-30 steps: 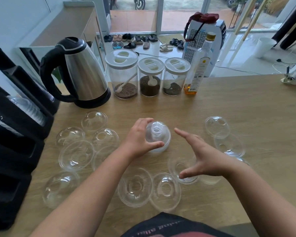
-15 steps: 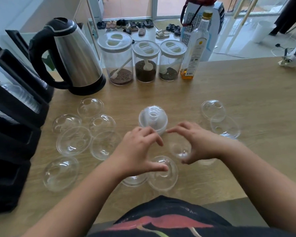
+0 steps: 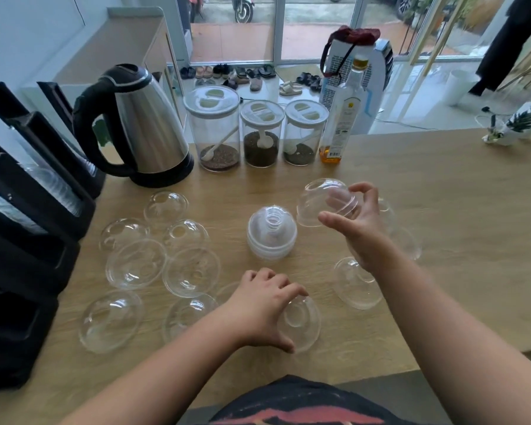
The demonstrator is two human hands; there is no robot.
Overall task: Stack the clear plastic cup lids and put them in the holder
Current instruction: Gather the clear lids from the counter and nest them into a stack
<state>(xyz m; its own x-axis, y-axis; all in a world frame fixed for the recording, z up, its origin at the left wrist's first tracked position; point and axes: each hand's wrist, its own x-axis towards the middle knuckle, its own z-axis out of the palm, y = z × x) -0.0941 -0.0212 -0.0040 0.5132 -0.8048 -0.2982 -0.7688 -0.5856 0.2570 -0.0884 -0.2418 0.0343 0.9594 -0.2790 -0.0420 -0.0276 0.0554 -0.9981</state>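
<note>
A stack of clear dome lids [image 3: 272,233] stands dome-up in the middle of the wooden counter [image 3: 442,185]. My right hand [image 3: 354,223] holds one clear dome lid [image 3: 318,200] in the air, just right of the stack and tilted. My left hand [image 3: 262,305] rests low on the counter with its fingers closed around the rim of another lid [image 3: 301,322]. Several loose lids [image 3: 135,266] lie scattered to the left, and others [image 3: 357,285] lie near my right forearm. The black holder [image 3: 28,210] stands at the left edge, with lids in its slots.
A steel kettle [image 3: 141,127] stands at the back left. Three lidded jars [image 3: 259,133] and a bottle of amber liquid [image 3: 341,118] line the back edge. A small plant pot [image 3: 515,130] sits at the far right. The counter's near edge runs along my body.
My right hand has lifted a lid off the counter and raised it beside the stack. My left hand has shifted right onto a lid near the front edge.
</note>
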